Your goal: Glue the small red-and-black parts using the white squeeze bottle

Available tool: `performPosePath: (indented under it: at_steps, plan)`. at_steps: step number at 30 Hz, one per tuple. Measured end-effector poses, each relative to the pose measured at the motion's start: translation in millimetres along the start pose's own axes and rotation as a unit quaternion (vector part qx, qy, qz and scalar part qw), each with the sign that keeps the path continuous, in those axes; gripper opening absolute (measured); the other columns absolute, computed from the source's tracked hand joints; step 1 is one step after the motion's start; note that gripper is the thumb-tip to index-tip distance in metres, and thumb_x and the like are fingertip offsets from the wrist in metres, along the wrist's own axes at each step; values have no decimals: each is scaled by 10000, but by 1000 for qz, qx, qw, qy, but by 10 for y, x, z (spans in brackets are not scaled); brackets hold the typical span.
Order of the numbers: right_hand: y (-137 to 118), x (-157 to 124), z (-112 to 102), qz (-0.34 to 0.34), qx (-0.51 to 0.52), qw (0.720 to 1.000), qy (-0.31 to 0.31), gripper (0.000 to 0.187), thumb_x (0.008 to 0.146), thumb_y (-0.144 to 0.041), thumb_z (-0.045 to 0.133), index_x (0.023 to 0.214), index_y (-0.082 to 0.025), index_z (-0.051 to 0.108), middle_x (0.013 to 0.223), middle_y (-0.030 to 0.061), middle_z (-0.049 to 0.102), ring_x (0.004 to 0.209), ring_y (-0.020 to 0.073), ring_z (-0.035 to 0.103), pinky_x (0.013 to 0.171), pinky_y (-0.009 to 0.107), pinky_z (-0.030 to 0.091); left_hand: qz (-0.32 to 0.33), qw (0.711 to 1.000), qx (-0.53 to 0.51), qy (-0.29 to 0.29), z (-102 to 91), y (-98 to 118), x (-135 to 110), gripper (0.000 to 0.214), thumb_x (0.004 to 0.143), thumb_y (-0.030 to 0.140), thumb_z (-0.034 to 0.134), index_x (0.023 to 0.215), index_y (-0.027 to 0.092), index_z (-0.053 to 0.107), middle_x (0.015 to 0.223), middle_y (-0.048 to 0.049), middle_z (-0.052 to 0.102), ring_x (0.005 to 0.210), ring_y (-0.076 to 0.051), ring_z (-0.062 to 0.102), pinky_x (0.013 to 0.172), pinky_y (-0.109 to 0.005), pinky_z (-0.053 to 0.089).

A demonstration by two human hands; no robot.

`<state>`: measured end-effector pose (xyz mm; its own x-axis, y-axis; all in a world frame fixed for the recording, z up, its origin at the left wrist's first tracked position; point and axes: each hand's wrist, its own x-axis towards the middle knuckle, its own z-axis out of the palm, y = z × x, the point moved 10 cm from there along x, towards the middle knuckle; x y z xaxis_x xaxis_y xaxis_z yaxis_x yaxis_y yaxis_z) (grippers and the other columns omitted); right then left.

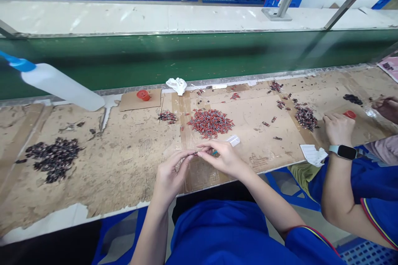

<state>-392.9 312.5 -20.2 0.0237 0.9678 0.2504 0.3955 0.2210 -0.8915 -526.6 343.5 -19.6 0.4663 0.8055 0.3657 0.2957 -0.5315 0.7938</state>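
Observation:
My left hand (170, 176) and my right hand (222, 158) meet above the cardboard-covered bench near its front edge. Thumb and forefinger of my left hand pinch a small dark part (195, 153), too small to name. The right fingertips close on the same spot, and something teal shows under that hand. Just beyond lies a heap of small red-and-dark parts (210, 124). A smaller cluster of similar parts (168, 117) sits to its left beside a thin wooden stick (161, 107). A clear plastic piece (233, 140) rests right of my right hand.
A white squeeze bottle (62, 85) with a blue cap leans at the back left. Dark parts (56, 158) are heaped at left. A red cap (143, 95) and crumpled tissue (177, 86) lie at the back. A co-worker's hand (338, 128) is at right, near another heap (306, 119).

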Motion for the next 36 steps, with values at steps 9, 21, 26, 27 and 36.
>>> performPosePath:
  at_steps: [9,21,26,27,36]
  plan:
    - [-136,-137,-45,-39,-55,997,22,186,934,-249,555,1054,-166,670,904,83,733,841,187,686,779,343,574,25,1000,9,14,27,174,-41,153,903,243,551,932,216,699,879,-44,756,818,-166,719,768,-287,593]
    - [-285,-190,-85,-69,-116,991,3,127,971,-230,494,1046,-172,578,912,70,689,853,176,680,767,313,577,-6,999,-33,-29,132,145,-43,138,888,247,556,908,213,689,861,-34,752,787,-161,713,744,-267,581]
    - [-407,-199,-97,-107,-143,984,5,103,985,-213,455,1024,-169,540,893,78,679,855,178,673,749,302,582,-62,994,-88,-33,209,4,-103,165,876,299,577,928,197,695,876,-54,747,809,-173,711,775,-276,580]
    - [-423,-202,-105,-112,-142,983,8,102,986,-211,454,1021,-168,539,891,79,681,848,176,674,747,299,583,-77,991,-103,-30,224,-18,-114,177,871,315,583,925,192,697,879,-59,747,812,-176,711,782,-279,580]
    - [-228,-200,-190,-14,-26,1000,10,114,915,-240,594,985,-162,638,872,55,726,759,157,699,719,279,586,-191,946,-262,22,331,-80,-150,248,780,402,682,834,160,691,766,-56,732,726,-165,702,731,-261,583]
